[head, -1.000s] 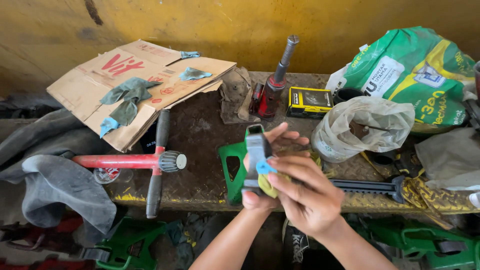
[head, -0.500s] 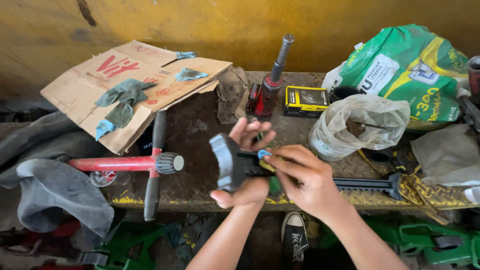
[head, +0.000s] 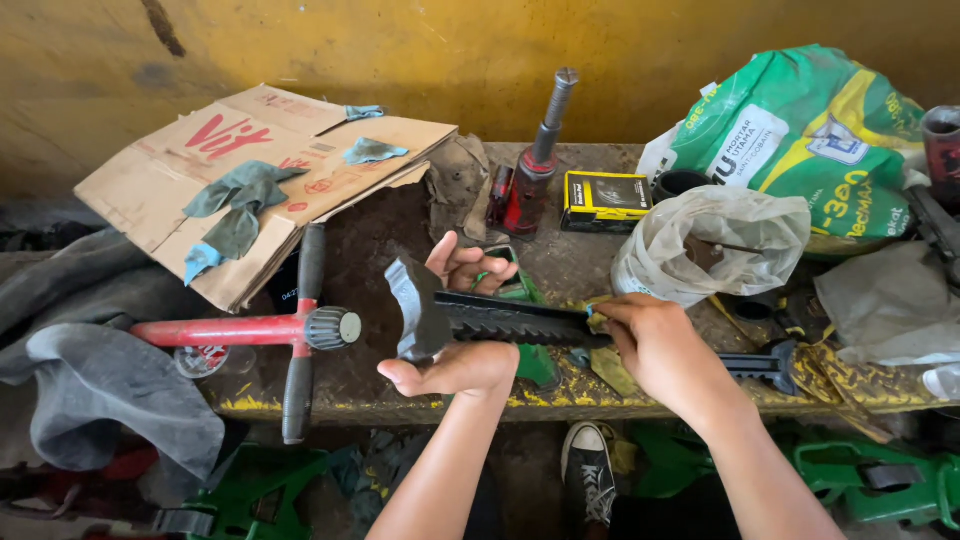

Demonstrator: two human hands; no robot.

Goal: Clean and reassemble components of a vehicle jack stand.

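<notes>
One dark, toothed jack post (head: pixel 500 320)

Rough repair workshop: grimy workbench (head: pixel 400 250) against stained yellow wall (head: pixel 600 40), red bottle jack (head: pixel 530 170), red lug wrench (head: pixel 290 330), green jack stands (head: pixel 250 495) underneath, oily rags (head: pixel 235 205) on flattened cardboard (head: pixel 250 150).

Soft even daylight, faint shadows, sharp focus, wide-angle edge stretch.
</notes>
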